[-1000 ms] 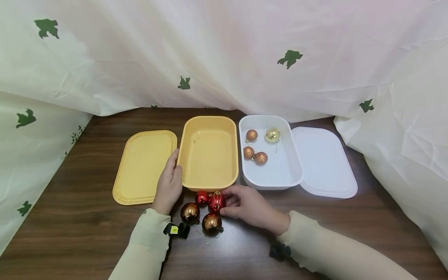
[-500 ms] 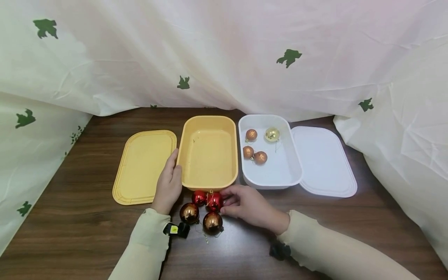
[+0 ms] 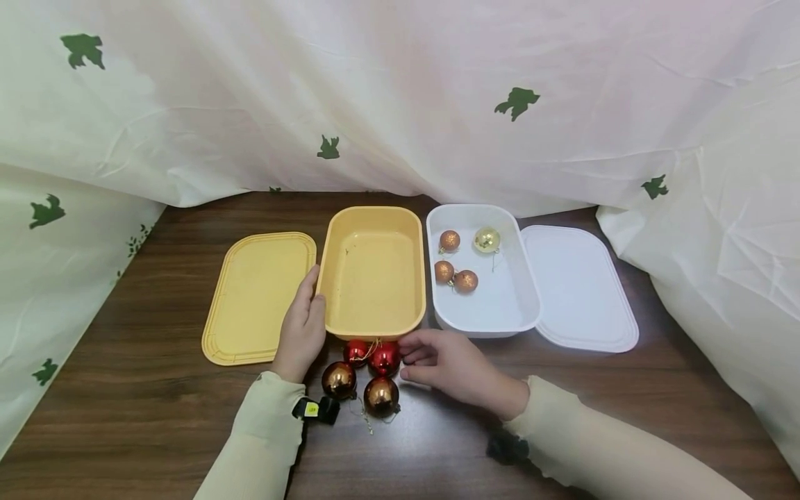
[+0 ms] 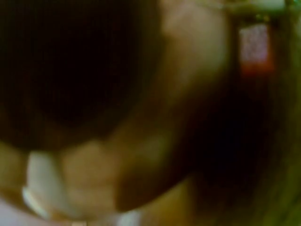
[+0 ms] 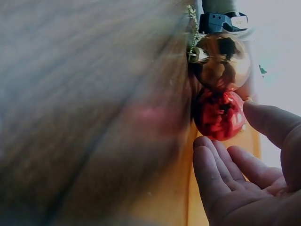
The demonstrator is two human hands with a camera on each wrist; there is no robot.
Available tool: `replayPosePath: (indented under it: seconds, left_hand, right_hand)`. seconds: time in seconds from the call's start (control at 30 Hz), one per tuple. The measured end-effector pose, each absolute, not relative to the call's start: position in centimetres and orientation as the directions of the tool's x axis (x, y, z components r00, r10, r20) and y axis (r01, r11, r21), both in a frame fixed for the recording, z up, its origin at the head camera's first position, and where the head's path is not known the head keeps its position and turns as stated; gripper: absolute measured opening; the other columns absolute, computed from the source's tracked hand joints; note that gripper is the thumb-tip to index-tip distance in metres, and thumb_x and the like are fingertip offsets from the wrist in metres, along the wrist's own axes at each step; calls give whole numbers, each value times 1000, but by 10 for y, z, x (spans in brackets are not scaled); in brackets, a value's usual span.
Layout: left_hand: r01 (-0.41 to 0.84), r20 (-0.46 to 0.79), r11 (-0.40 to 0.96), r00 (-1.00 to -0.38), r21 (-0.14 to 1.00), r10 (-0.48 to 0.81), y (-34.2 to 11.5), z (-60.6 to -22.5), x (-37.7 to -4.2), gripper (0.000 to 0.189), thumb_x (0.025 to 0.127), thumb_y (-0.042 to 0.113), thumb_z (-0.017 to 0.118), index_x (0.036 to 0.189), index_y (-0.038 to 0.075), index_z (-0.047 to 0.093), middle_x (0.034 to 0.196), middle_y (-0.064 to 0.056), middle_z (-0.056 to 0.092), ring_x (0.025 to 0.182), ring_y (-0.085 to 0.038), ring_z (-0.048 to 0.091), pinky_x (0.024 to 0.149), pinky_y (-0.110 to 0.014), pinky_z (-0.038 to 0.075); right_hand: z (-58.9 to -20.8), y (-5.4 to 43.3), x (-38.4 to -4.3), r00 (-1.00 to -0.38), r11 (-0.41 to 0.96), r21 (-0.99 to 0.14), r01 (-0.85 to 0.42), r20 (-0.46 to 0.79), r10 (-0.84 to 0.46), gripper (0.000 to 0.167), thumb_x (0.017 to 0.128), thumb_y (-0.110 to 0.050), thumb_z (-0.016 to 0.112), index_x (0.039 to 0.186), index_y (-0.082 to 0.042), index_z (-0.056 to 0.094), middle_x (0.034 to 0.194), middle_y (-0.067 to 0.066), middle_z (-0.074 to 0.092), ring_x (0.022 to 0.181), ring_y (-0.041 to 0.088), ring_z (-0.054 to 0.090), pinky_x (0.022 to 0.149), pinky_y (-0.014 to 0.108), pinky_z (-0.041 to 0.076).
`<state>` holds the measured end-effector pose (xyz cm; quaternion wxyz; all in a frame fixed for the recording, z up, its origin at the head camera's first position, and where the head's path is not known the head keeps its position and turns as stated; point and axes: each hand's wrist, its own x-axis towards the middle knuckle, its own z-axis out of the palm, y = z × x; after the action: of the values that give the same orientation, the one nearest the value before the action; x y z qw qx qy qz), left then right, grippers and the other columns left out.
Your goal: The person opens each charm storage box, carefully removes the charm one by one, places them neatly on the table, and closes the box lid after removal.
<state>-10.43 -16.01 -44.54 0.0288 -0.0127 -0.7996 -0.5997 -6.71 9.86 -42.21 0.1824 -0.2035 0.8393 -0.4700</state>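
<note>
My left hand (image 3: 301, 338) rests its straight fingers along the left wall of the yellow box (image 3: 375, 332). In front of that box lie a larger red bauble (image 3: 384, 359), a smaller red bauble (image 3: 355, 353) and two shiny bronze baubles, a left one (image 3: 339, 380) and a right one (image 3: 381, 397). Just right of the larger red bauble is my right hand (image 3: 459, 368), thumb and fingers spread apart. The right wrist view shows the red bauble (image 5: 219, 115) beyond the fingertips, not gripped. The left wrist view is dark and blurred.
A white box (image 3: 506, 298) beside the yellow one holds several small copper baubles and a gold bauble (image 3: 487, 240). The yellow lid (image 3: 259, 298) lies left, the white lid (image 3: 581, 292) right. A pale curtain (image 3: 400, 90) hangs behind the wooden table (image 3: 144, 361).
The larger red bauble moved slightly left against the smaller one, then my right hand drew back a little to the right, away from it. My left hand stayed in place.
</note>
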Motion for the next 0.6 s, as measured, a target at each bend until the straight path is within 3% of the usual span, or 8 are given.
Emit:
replayPosePath:
  seconds: [0.4,0.6]
  left_hand:
    - [66,72,273,-997,960,-12,-161,-448,-105,54,108,12,31,160,7,21,164,-6,25,148,-18,26,120,-41,26]
    - [57,64,277,-998,959,-16,-160,-448,-105,54,108,11,31,160,8,21,164,-8,26,147,-19,28,119,-42,27]
  right_hand:
    - [-406,111,-58,-842,403,-898,-176,-74,-534,43,86,-12,79,124,4,64,117,15,70,105,26,69,92,31,56]
    - [-398,123,-53,-863,408,-899,-160,-74,-500,45,86,-14,79,126,0,65,121,13,70,108,25,69,94,31,55]
